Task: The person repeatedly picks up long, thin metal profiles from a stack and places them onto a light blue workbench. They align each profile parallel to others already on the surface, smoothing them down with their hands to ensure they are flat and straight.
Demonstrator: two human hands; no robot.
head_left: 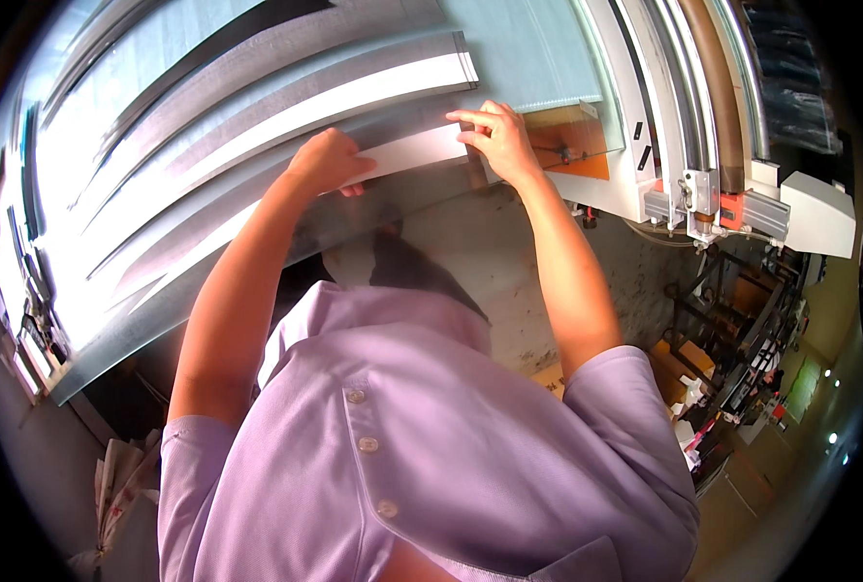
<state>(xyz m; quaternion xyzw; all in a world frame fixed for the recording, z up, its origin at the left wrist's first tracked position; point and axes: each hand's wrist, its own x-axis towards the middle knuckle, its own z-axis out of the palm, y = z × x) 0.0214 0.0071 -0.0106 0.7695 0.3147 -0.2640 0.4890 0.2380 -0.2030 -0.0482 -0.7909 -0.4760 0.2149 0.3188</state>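
A white strip (415,155) lies along the near edge of the light table, its right end between my hands. My left hand (327,162) is closed on the strip, thumb on top and some fingertips showing below the table's edge. At the strip's right end is my right hand (497,141), its thumb and index finger pinching the corner and the other fingers bent. Just beyond lies a second long strip (422,78), white with a grey band and dark end. More grey and dark strips (247,39) are spread farther back.
The pale blue tabletop (538,48) stretches away, with a metal front edge (111,359). An orange-brown sheet (572,141) sits right of my right hand. A machine rail with a white housing (819,213) stands at the right. Shelving with clutter (732,339) is at the lower right.
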